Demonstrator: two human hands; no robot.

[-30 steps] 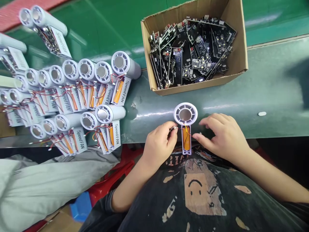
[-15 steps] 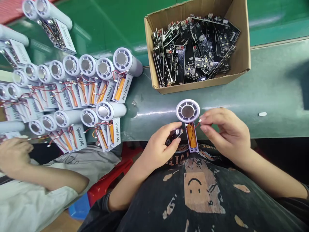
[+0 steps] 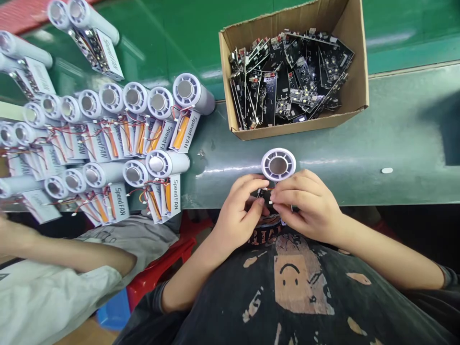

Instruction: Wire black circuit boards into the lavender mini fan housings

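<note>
A white handheld fan (image 3: 279, 164) lies at the table's front edge, its round grilled end facing up and its handle mostly covered by my hands. My left hand (image 3: 241, 207) is closed on a small black circuit board (image 3: 261, 193), gripped between thumb and fingers left of the handle. Over the handle, my right hand (image 3: 305, 203) pinches a thin wire with a small white connector, close against the board. Whether the connector sits in the board's socket I cannot tell. The orange battery in the handle is hidden now.
Behind the fan stands a cardboard box (image 3: 302, 125) full of black circuit boards (image 3: 283, 81). Rows of similar fans (image 3: 158, 103) with wires and orange batteries fill the left. A small white oval piece (image 3: 387, 170) lies at right. A co-worker's arm (image 3: 68, 247) reaches in at lower left.
My right hand has moved left with the wire connector, from beside the fan to the circuit board in my left hand. The co-worker's hand has moved left, mostly out of view.
</note>
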